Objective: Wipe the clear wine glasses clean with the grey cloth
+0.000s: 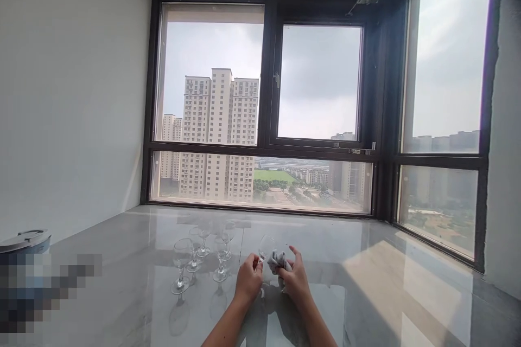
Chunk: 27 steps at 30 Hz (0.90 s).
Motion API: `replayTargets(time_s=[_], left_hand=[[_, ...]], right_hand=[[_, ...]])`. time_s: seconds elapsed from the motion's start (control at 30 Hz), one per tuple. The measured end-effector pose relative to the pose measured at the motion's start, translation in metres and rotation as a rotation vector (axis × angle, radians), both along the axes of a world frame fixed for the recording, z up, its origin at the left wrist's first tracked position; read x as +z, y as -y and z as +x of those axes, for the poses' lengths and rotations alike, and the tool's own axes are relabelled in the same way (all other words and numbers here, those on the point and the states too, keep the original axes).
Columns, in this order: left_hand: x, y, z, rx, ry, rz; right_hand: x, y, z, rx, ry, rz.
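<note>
My left hand (248, 280) is closed round the stem of a clear wine glass (266, 248) held tilted above the glossy marble surface (366, 282). My right hand (295, 277) grips a grey cloth (277, 261) pressed against the glass bowl. Several more wine glasses (201, 255) stand upright in a cluster just left of my hands.
A grey lidded pot (25, 241) sits at the far left, with a blurred patch below it. Large dark-framed windows (268, 108) run along the back and right. A white wall (69, 92) bounds the left side.
</note>
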State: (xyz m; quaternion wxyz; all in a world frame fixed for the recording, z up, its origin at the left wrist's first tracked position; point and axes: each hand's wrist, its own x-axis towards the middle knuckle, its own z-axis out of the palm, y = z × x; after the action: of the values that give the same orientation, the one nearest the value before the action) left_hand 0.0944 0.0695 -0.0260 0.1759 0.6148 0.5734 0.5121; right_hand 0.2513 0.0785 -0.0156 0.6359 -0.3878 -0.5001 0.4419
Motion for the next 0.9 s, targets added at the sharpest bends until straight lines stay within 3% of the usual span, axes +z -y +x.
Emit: replayTargets(time_s=[0.3, 0.6, 0.9], left_hand=[[0.016, 0.013, 0.002, 0.357, -0.218, -0.135], [0.019, 0.018, 0.001, 0.289, -0.253, -0.191], [0.018, 0.016, -0.003, 0.179, -0.183, -0.178]], right_hand=[[0.004, 0.002, 0.004, -0.102, 0.122, 0.03], [0.005, 0.001, 0.01, -0.277, 0.166, -0.008], [0.008, 0.003, 0.012, -0.312, 0.147, -0.042]])
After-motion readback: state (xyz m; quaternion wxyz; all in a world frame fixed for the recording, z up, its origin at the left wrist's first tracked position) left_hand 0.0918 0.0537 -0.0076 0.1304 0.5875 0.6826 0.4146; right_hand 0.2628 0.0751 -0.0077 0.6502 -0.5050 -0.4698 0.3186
